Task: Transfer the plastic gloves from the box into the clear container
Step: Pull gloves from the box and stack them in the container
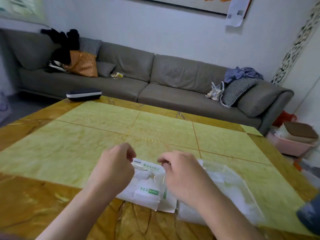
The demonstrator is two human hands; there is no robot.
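Note:
A white glove box with green print lies flat on the yellow table, torn open on top. My left hand pinches its far left edge with curled fingers. My right hand pinches the far right edge the same way. Crumpled thin plastic shows in the box opening between the hands. A clear plastic zip bag lies just right of the box, partly under my right forearm, with pale plastic inside.
The yellow and amber stone table stretches ahead. A dark case sits at its far left edge. A grey sofa runs behind. A pink bin stands at the right, a dark object at the near right edge.

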